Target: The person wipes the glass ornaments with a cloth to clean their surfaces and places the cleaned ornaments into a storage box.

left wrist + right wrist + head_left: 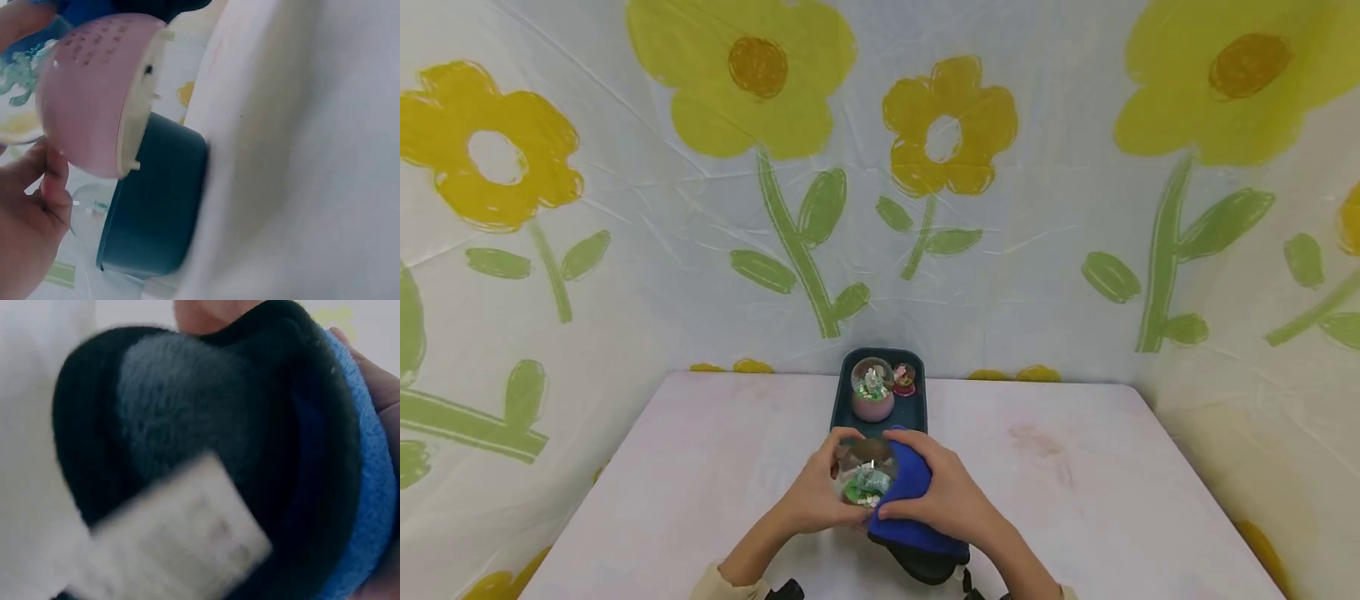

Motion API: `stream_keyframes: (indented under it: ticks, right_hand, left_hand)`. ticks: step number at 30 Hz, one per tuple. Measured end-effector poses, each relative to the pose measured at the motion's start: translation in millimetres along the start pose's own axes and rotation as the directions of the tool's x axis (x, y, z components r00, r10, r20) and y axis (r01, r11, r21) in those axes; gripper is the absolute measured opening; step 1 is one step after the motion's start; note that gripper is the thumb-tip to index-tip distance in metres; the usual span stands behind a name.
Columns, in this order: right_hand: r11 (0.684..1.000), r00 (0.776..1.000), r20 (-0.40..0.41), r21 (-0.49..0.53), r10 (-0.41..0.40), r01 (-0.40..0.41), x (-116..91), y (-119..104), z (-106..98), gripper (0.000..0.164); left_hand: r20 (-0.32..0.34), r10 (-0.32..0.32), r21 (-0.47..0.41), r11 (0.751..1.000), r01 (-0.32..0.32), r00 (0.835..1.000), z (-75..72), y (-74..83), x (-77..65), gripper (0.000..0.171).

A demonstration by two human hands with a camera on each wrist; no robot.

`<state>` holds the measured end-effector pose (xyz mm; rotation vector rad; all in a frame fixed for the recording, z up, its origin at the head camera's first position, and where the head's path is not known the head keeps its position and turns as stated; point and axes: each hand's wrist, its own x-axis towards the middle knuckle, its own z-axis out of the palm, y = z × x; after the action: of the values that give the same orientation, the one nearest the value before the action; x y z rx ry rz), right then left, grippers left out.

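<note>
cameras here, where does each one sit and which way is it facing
Head: worn high, looking forward and down at the pale table; both forearms, left hand and right hand show.
Left wrist: beside that hand, looking at the pink-based glass snow globe and dark teal plastic tray; fingers show.
Right wrist: close against the blue and black fleece cloth; fingertips edge it.
Shared: head and left wrist both show globe and tray.

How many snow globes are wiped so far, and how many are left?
I cannot tell which are finished. In hand: the left hand holds a pink-based glass snow globe while the right hand presses a blue cloth against it. Two more globes, a bigger pink-based one and a small red-based one, sit in the dark teal tray.
</note>
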<state>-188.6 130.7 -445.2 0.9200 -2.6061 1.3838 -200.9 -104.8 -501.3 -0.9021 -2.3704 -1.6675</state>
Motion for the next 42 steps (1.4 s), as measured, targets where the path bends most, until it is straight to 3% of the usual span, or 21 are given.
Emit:
stream_keyframes:
  ticks: [3,7,10,12,15,19,22,27,31,33,36,39,42]
  right_hand:
    - [0.999,0.998,-0.059,0.022,0.024,-0.023,-2.9,-1.4,-6.5,0.082]
    - [0.997,0.983,-0.176,0.053,0.057,-0.048,-9.7,-1.8,-7.6,0.08]
    - [0.994,0.965,-0.248,0.092,0.083,-0.061,-14.8,-5.0,-4.3,0.08]
    - [0.994,0.955,-0.289,0.104,0.075,-0.046,-18.1,-9.0,-1.5,0.079]
    - [0.997,0.942,-0.337,0.076,-0.003,0.031,-21.8,-16.4,4.3,0.078]
    - [0.988,0.919,-0.365,-0.018,-0.152,0.156,-16.6,-22.8,14.1,0.081]
    - [0.98,0.907,-0.37,-0.072,-0.2,0.187,-6.9,-20.9,19.9,0.084]
    - [0.991,0.935,-0.329,-0.016,-0.132,0.134,1.2,-18.1,23.8,0.09]
    - [0.992,0.939,-0.332,0.059,-0.087,0.113,0.3,-29.1,21.1,0.085]
    - [0.99,0.932,-0.354,0.077,-0.082,0.116,-1.8,-32.6,19.7,0.082]
    - [0.995,0.937,-0.343,0.048,-0.066,0.087,-6.8,-27.4,22.4,0.083]
    - [0.996,0.957,-0.282,0.018,-0.074,0.082,-11.3,-16.8,28.4,0.086]
    - [0.996,0.972,-0.221,0.029,-0.081,0.09,-12.9,-8.4,31.6,0.086]
  left_hand:
    - [-0.096,-0.051,-0.079,0.996,0.044,0.994,-2.8,-0.7,-2.9,0.085]
    - [-0.219,-0.145,-0.248,0.965,0.089,0.965,-6.7,2.0,-4.4,0.083]
    - [-0.273,-0.202,-0.39,0.917,0.084,0.94,-8.7,5.8,-3.2,0.081]
    - [-0.284,-0.215,-0.462,0.884,0.063,0.934,-8.2,9.0,-1.8,0.079]
    - [-0.275,-0.249,-0.57,0.82,0.051,0.929,-5.2,14.4,-1.9,0.08]
    - [-0.235,-0.295,-0.689,0.723,0.055,0.926,-0.1,20.4,-2.6,0.077]
    - [-0.192,-0.297,-0.732,0.678,0.065,0.935,2.1,26.1,-2.3,0.074]
    - [-0.108,-0.339,-0.753,0.642,0.146,0.935,-0.1,32.0,-4.9,0.072]
    - [0.078,-0.321,-0.779,0.572,0.259,0.944,-9.3,29.0,-7.2,0.064]
    - [0.181,-0.295,-0.765,0.558,0.323,0.938,-15.2,26.2,-8.3,0.059]
    - [0.287,-0.295,-0.723,0.558,0.408,0.911,-21.5,22.2,-10.7,0.054]
    - [0.31,-0.35,-0.71,0.532,0.46,0.884,-22.2,18.3,-13.9,0.053]
    - [0.274,-0.426,-0.717,0.507,0.479,0.862,-19.1,15.4,-17.5,0.055]
